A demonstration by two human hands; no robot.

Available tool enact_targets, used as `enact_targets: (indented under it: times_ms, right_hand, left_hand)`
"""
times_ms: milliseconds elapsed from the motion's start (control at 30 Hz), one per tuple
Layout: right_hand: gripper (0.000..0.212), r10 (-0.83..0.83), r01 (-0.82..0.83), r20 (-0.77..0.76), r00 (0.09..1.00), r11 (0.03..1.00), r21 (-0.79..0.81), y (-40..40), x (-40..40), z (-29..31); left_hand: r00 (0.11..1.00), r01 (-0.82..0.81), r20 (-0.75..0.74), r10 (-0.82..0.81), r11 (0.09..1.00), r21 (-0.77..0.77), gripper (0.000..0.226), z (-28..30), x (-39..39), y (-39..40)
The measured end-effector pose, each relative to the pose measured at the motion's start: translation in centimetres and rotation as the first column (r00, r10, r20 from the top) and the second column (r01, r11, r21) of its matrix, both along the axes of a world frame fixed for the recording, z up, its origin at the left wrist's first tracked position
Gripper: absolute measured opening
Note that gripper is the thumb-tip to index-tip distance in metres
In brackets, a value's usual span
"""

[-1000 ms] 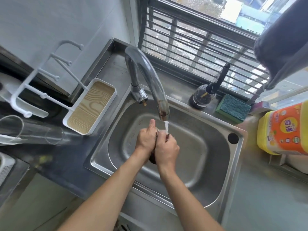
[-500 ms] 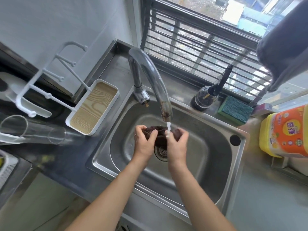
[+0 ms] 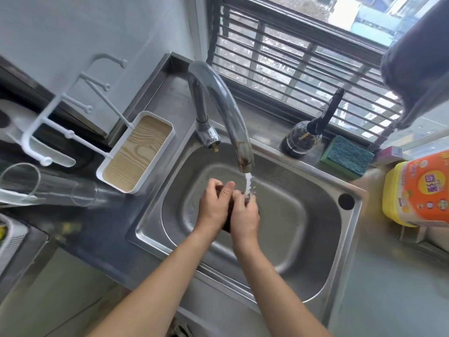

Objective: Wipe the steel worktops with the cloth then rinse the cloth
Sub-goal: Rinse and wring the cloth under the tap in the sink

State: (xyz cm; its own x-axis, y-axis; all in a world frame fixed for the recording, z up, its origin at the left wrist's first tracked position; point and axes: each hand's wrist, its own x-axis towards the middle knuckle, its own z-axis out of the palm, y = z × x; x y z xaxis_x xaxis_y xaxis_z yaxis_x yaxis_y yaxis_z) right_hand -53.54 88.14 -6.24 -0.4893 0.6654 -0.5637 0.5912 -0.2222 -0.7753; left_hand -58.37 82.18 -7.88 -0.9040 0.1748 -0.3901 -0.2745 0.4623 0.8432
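Over the steel sink (image 3: 323, 271), my left hand (image 3: 213, 207) and my right hand (image 3: 245, 215) press together around a dark brown cloth (image 3: 228, 223). Only slivers of the cloth show between and below the palms. Water (image 3: 248, 184) runs from the curved tap (image 3: 226, 110) onto the fingers of my right hand and the cloth. The steel worktop (image 3: 167, 98) runs along the back and left of the sink.
A white rack with a wood-grain tray (image 3: 136, 152) and a lying glass (image 3: 48, 188) sit on the left. Behind the sink stand a dark brush holder (image 3: 303, 139) and a green sponge (image 3: 347, 158). A yellow detergent jug (image 3: 418, 190) is at right, a dark towel (image 3: 420, 57) above.
Half a second ago the hands were apart with the cloth stretched between them under the tap. Now they have closed together, bunching the cloth between the palms.
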Motion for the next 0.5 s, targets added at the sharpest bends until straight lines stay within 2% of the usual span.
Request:
enact_targets:
  times_ms: [100, 167, 233, 333, 400, 500]
  right_hand:
    - [0.031, 0.061, -0.056, -0.049, 0.997, 0.993, 0.101, -0.7, 1.2, 0.9]
    - [0.033, 0.064, -0.063, -0.003, 0.998, 0.986, 0.151, 0.7, 0.1, 0.3]
    - [0.034, -0.025, 0.018, 0.061, 0.998, 0.993, 0.114, 2.7, -1.5, -0.9]
    - [0.039, -0.183, 0.185, 0.048, 0.982, 0.982, -0.040, 4.2, -2.1, -1.7]
    - [0.038, -0.148, 0.146, -0.013, 0.989, 0.982, -0.118, 3.9, -1.5, -1.7]
    - [0.023, -0.051, 0.029, -0.122, 0.991, 0.984, -0.177, 3.3, 0.1, -0.9]
  left_hand:
    - [0.999, -0.032, 0.027, 0.032, 0.999, 0.000, 0.041, 0.0, 0.1, -0.2]
    - [1.000, 0.005, 0.028, -0.005, 1.000, 0.001, 0.043, 0.5, 1.9, -0.1]
    - [0.995, 0.102, -0.015, -0.101, 0.994, 0.045, 0.049, 0.7, 3.7, -0.1]
    - [0.971, 0.231, -0.082, -0.227, 0.971, 0.053, 0.052, 1.0, 4.0, 0.2]
    - [0.990, 0.132, -0.057, -0.129, 0.990, 0.054, 0.040, 1.2, 2.8, 0.5]
    - [0.992, -0.129, 0.018, 0.128, 0.989, 0.077, 0.028, 0.6, 0.8, 0.2]
